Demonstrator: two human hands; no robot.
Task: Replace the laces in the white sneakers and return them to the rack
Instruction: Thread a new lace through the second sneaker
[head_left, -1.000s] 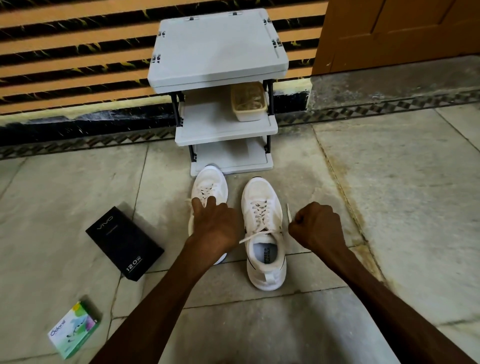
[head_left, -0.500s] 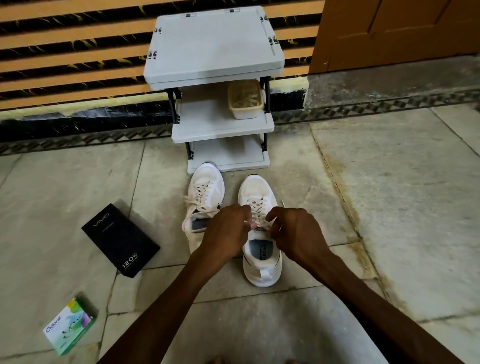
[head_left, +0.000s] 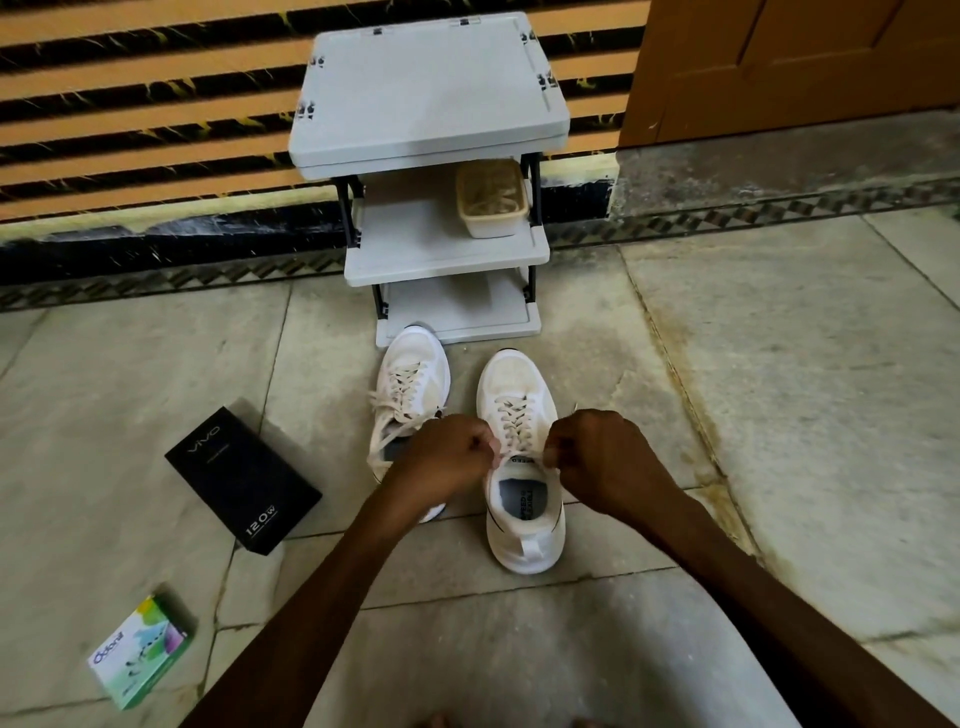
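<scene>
- The 2 white sneakers stand on the floor just in front of the rack, toes toward it. Neither one is on a shelf.
- The left hand and the right hand meet close together over the tongue of the right sneaker.
- The fingers of each hand are curled tight and pinch 1 end of this shoe's lace. I judge that the knot is being made.
- The right sneaker looks laced through every eyelet I can see.
- The left sneaker is laced too, and its loose ends hang over the side. I cannot tell if it is tied.
- Whether these laces are the new ones, I cannot tell.
- A small container sits on the middle shelf. Its contents are not clear to me.
- In my judgement the lacing is almost finished. What is left is the knots, then putting the 2 shoes on the rack.
- A black box and a green box lie on the floor at the left, well apart from the shoes.
</scene>
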